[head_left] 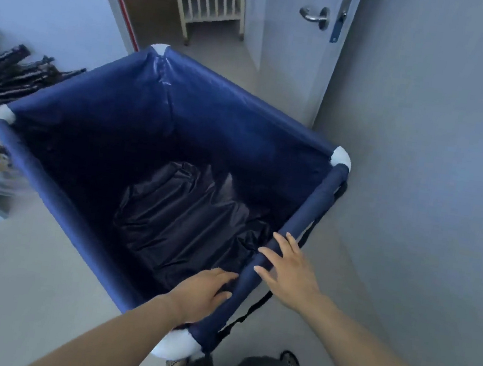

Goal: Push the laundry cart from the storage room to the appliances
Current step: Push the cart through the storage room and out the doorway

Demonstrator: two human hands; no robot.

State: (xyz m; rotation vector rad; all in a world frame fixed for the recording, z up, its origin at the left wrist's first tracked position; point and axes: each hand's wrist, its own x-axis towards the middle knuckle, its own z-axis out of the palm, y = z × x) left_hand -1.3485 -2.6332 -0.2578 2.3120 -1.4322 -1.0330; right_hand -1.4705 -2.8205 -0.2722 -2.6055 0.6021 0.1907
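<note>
A single wide-angle view from the person's head looks forward and steeply down. The cart (306, 219) fills the middle from close above, its near rail just below the lens. The curved edges take in the floor (7, 275), a wall (438, 147) and an open door (294, 51) ahead.

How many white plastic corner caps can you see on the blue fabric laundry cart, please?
4 white corner caps on the blue cart: far, left, right, and nearest, by the left hand.
</note>
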